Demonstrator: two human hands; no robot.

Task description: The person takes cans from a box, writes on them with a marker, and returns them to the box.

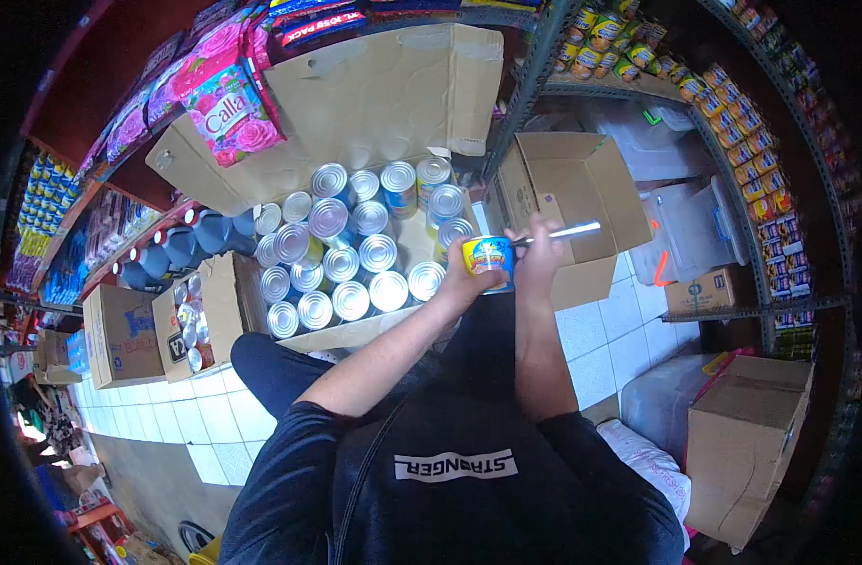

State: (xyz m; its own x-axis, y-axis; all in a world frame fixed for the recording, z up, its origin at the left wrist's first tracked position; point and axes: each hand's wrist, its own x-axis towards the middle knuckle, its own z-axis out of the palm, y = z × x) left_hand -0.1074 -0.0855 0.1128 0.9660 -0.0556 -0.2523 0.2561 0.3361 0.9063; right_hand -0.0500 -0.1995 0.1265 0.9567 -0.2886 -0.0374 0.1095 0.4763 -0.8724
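My left hand (pixel 467 284) is wrapped round a can (pixel 488 254) with a yellow and blue label, held in front of my chest. Beside it, my right hand (pixel 540 252) grips a slim marker pen (pixel 576 230). The silvery end of the pen sticks out to the right, and its other end points at the can; whether it touches cannot be made out. Just beyond my left forearm lies an open cardboard box (pixel 332 337) with several upright cans (pixel 388 290), their silver lids facing up.
Right of my hands stands another open cardboard box (pixel 596 202). Shelves of small cans (pixel 732 141) curve along the right. Pink Calla packs (pixel 228 113) hang at the upper left, above blue jugs (pixel 181 247). More boxes (pixel 125 330) sit on the tiled floor (pixel 200 419).
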